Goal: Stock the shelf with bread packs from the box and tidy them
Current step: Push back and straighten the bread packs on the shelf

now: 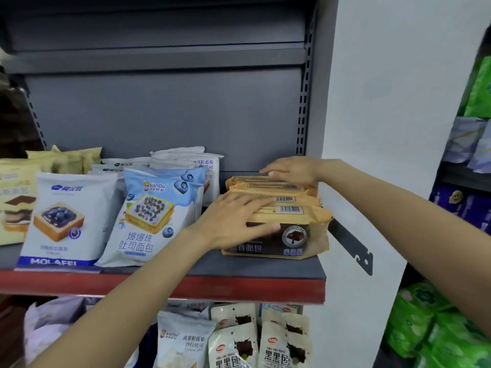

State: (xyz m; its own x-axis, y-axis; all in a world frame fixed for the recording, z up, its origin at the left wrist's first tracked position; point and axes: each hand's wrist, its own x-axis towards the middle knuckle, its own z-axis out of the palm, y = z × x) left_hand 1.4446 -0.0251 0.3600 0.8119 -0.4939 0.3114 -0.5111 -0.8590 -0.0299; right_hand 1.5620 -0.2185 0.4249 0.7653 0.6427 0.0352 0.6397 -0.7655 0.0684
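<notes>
Bread packs (276, 208) stand in a row under my palms on the shelf (239, 269). My left hand (233, 221) lies flat over the front packs, fingers straight; my right hand (292, 170) rests open on the rearmost. They look light, soft and crinkly, so I'd press their flat sides, not squeeze.

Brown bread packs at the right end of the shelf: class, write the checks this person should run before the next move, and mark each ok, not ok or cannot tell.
1. Left hand rests flat on the front of the brown bread packs: ok.
2. Right hand rests on the rear packs: ok.
3. Packs stand in one row, front to back: ok.
4. Front pack sits behind the shelf edge: ok.
5. Gap to the blue blueberry pack: ok.
6. Box with more packs: cannot tell, out of view.
</notes>
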